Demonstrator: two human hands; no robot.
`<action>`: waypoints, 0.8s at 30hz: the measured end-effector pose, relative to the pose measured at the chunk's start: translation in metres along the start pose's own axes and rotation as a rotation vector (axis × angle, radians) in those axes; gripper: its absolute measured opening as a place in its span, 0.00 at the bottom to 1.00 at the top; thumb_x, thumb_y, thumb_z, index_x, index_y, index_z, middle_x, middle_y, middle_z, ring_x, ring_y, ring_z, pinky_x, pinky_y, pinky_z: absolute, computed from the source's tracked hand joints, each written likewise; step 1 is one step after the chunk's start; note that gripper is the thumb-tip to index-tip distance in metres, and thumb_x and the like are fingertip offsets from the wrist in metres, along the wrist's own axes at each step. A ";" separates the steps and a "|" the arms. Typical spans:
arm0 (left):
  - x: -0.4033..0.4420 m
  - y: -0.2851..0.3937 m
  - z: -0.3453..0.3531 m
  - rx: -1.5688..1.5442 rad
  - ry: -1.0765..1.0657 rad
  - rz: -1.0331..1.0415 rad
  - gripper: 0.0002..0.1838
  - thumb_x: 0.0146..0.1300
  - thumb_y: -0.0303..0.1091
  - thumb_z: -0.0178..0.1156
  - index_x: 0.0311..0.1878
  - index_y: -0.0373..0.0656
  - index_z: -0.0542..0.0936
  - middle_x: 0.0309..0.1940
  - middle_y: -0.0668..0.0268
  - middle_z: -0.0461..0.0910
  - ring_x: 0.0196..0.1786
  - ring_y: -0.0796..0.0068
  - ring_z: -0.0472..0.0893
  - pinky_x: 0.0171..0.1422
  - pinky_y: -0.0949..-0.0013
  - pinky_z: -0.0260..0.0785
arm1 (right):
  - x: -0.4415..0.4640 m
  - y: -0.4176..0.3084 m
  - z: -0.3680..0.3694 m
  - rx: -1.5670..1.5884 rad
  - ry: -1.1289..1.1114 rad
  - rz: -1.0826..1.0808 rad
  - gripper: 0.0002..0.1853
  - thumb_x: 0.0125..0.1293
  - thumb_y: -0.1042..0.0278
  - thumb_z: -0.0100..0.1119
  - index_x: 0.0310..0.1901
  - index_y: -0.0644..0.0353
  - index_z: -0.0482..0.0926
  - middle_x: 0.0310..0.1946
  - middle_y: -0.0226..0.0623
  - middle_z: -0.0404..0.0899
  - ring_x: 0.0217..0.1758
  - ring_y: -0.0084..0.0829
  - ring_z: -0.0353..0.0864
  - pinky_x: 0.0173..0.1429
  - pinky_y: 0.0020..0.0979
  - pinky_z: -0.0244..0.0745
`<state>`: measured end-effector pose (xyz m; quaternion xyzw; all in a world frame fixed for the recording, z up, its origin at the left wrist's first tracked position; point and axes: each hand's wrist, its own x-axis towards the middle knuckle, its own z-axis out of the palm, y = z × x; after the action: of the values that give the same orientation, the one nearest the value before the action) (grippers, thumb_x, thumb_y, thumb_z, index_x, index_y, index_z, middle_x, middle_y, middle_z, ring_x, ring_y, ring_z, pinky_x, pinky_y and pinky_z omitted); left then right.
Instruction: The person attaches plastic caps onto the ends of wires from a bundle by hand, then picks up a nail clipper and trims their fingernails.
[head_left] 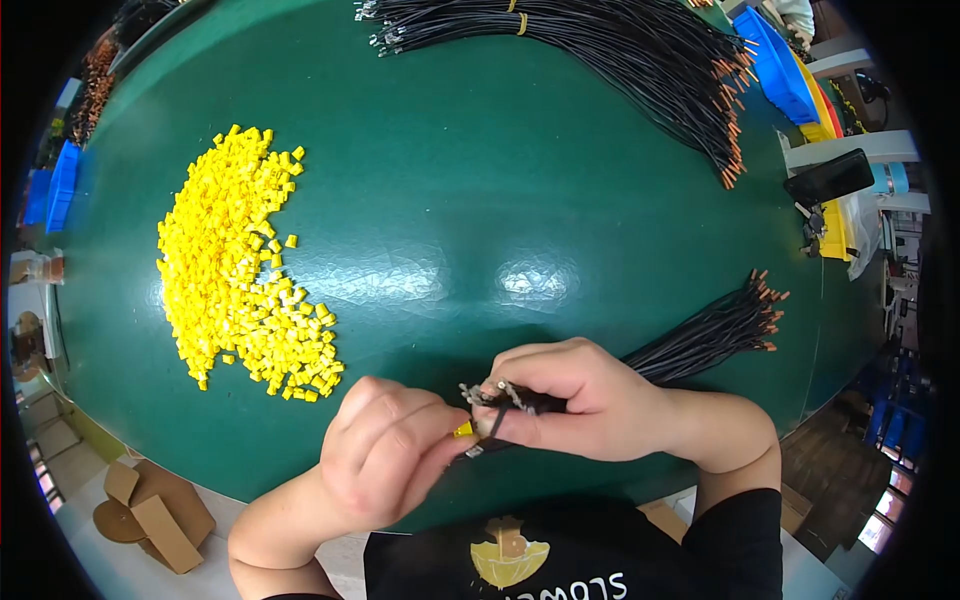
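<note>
My left hand (385, 450) pinches a small yellow cap (463, 429) between thumb and fingertips, close to the metal wire ends in front of my chest. Wrapped round a bundle of black wires (690, 340) is my right hand (590, 400); the metal terminals (500, 392) stick out at its fingertips, and the copper-coloured ends point to the right. The yellow cap is beside one terminal; whether they touch is too small to tell. A large pile of yellow caps (225, 240) lies on the left of the green table (430, 180).
A larger tied bundle of black wires (600, 50) lies along the far edge. At the right edge are a black phone (830, 177), a blue bin (775, 65) and a yellow bin (834, 232). An open cardboard box (170, 515) stands below the table at lower left.
</note>
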<state>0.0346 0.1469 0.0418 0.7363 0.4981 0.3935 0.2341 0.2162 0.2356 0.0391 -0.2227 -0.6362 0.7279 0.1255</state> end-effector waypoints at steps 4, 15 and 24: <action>-0.004 -0.001 0.001 0.100 -0.035 0.075 0.14 0.44 0.22 0.64 0.36 0.36 0.74 0.29 0.61 0.75 0.28 0.66 0.73 0.32 0.71 0.65 | 0.003 0.003 0.000 -0.083 -0.032 -0.048 0.06 0.56 0.75 0.58 0.34 0.68 0.75 0.27 0.35 0.75 0.27 0.24 0.73 0.31 0.23 0.67; -0.006 0.008 -0.032 0.358 -0.137 -0.178 0.13 0.45 0.26 0.64 0.36 0.37 0.75 0.31 0.62 0.74 0.33 0.67 0.73 0.38 0.68 0.65 | 0.000 -0.010 -0.008 0.332 0.007 0.251 0.08 0.60 0.74 0.53 0.41 0.66 0.77 0.27 0.30 0.74 0.28 0.19 0.73 0.32 0.21 0.68; 0.003 -0.045 -0.033 0.617 0.003 -0.297 0.12 0.45 0.25 0.63 0.35 0.39 0.74 0.29 0.63 0.72 0.36 0.64 0.71 0.42 0.66 0.62 | 0.009 -0.009 -0.008 0.338 -0.054 0.446 0.08 0.62 0.75 0.50 0.41 0.67 0.74 0.29 0.30 0.74 0.32 0.15 0.70 0.36 0.18 0.67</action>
<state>-0.0163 0.1659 0.0291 0.6912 0.6960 0.1868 0.0544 0.2110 0.2478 0.0452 -0.3136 -0.4444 0.8389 -0.0193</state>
